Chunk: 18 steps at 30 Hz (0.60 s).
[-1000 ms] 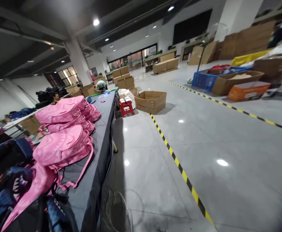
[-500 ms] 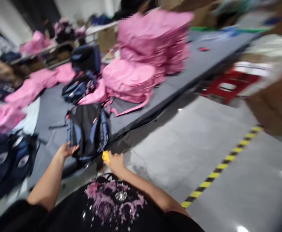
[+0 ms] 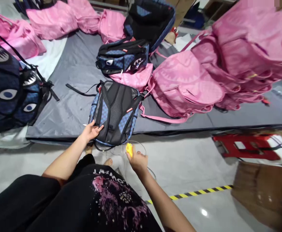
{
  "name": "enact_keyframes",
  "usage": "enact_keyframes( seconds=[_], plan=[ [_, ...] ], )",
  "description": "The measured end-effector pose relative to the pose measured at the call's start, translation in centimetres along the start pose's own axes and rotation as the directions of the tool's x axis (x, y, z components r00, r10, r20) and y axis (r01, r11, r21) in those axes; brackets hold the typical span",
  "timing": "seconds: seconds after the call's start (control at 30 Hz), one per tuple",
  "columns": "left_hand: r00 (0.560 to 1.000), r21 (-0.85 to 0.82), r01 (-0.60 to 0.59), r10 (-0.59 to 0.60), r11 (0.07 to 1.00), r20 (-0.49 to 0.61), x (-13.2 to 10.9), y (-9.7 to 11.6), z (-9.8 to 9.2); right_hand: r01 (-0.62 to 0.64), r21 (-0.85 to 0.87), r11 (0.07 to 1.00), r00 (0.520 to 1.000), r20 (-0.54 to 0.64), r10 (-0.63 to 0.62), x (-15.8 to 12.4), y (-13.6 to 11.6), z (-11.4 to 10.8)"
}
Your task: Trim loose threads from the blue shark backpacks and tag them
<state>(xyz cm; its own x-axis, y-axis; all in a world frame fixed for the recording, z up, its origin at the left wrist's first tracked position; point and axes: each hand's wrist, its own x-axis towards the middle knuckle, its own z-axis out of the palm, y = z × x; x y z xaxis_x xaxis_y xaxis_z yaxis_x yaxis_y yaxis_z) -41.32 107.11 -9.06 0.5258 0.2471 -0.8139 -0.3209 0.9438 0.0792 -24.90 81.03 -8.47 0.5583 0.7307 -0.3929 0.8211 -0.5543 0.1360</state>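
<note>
A black and blue checked backpack (image 3: 116, 112) lies at the table's front edge, its padded back and shoulder straps facing up. At its lower left side rests my left hand (image 3: 91, 131), fingers apart and against the bag, not gripping it. My right hand (image 3: 139, 161) is closed around a yellow-handled tool (image 3: 129, 149). The tool's thin tip reaches the backpack's lower right corner; its exact kind is unclear. Just behind, a small blue checked bag with a shark face (image 3: 123, 58) sits partly on a pink bag (image 3: 133, 77).
Pink backpacks (image 3: 186, 87) pile up on the right of the grey table (image 3: 61, 106). Dark shark-face backpacks (image 3: 7, 87) stand at the left. On the floor are a red folded cart (image 3: 247, 146), a brown carton (image 3: 261, 193) and yellow-black tape (image 3: 191, 193). A thin cord (image 3: 141, 145) loops near my right hand.
My view has turned left and down, so the table and bags appear farther right and larger. My left hand stays at the backpack, and my right hand still holds the yellow-handled tool at its corner.
</note>
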Motion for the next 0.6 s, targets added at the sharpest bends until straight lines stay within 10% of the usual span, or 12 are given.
enact_keyframes(
  seconds=[0.17, 0.6],
  plan=[
    [0.993, 0.05, 0.05, -0.055, 0.998, 0.104, 1.7, -1.8, 0.4, 0.163, 0.017, 0.986, 0.986, -0.039, -0.162, 2.9, -0.9, 0.0],
    [0.914, 0.092, 0.082, -0.112, 0.992, 0.389, 2.5, -1.3, -2.1, -0.13, 0.055, 0.99, 0.982, 0.147, 0.121, 2.5, -0.8, -0.9]
  ],
)
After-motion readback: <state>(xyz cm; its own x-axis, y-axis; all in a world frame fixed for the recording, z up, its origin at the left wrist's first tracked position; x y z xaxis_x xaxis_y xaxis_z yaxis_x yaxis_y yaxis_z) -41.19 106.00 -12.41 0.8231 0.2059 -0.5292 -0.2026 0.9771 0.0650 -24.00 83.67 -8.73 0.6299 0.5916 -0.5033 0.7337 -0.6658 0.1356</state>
